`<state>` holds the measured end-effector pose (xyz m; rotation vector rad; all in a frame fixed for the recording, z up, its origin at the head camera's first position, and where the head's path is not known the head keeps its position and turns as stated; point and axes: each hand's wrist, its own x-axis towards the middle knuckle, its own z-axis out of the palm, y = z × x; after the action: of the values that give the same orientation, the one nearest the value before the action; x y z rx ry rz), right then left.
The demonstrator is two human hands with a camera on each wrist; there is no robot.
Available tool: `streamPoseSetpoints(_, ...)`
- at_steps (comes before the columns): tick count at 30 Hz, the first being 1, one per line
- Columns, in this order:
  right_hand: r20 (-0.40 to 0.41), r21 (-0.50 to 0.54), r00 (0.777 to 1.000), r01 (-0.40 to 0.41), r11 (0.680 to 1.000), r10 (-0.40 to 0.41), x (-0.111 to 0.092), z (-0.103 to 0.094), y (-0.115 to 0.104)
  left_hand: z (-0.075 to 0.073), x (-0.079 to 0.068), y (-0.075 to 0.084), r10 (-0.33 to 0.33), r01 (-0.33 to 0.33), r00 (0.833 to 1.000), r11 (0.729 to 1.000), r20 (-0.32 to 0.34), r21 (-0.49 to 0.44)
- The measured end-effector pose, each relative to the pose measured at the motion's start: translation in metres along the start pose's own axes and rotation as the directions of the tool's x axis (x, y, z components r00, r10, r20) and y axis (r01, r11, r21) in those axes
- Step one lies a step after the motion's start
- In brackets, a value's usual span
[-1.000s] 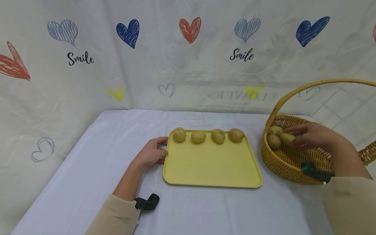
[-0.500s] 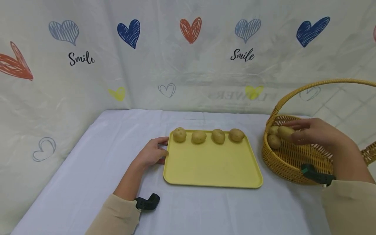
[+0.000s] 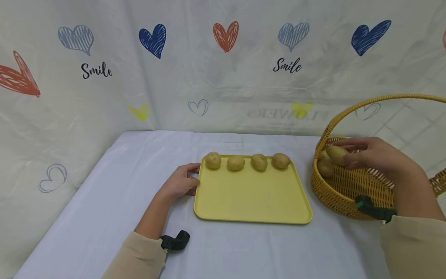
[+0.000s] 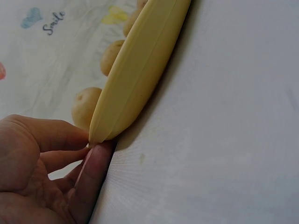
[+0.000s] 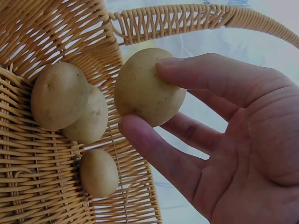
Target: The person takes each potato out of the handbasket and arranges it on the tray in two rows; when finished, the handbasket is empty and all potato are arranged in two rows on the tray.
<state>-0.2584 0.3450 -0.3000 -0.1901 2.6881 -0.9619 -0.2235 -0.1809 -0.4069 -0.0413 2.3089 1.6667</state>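
Between the thumb and fingers of my right hand [image 3: 381,159] is a pale brown potato [image 5: 147,88], lifted inside the wicker basket [image 3: 331,193]. Behind it in the right wrist view, more potatoes [image 5: 58,95] lie against the woven wall. At the tray's left side, my left hand [image 3: 179,181] pinches the edge of the yellow tray [image 3: 252,197] with thumb and fingertips. Along the tray's far edge, several potatoes [image 3: 259,162] stand in a spaced row. The near part of the tray is bare.
The basket's tall arched handle [image 3: 383,97] rises at the right, above my right forearm. White cloth [image 3: 226,248] covers the table. Behind it hangs a pale curtain [image 3: 188,66] printed with hearts and words.
My right hand has raised the potato from among the others in the basket, moving it slightly up and away. The left hand and the tray stay put.
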Motion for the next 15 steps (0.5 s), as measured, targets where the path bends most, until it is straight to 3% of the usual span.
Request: streamPoseSetpoints(15, -0.015, -0.033, 0.998, 0.053, 0.998, -0.054, -0.008, 0.003, -0.013, -0.001, 0.001, -0.001, 0.007, -0.007, 1.0, 1.0, 0.006, -0.006)
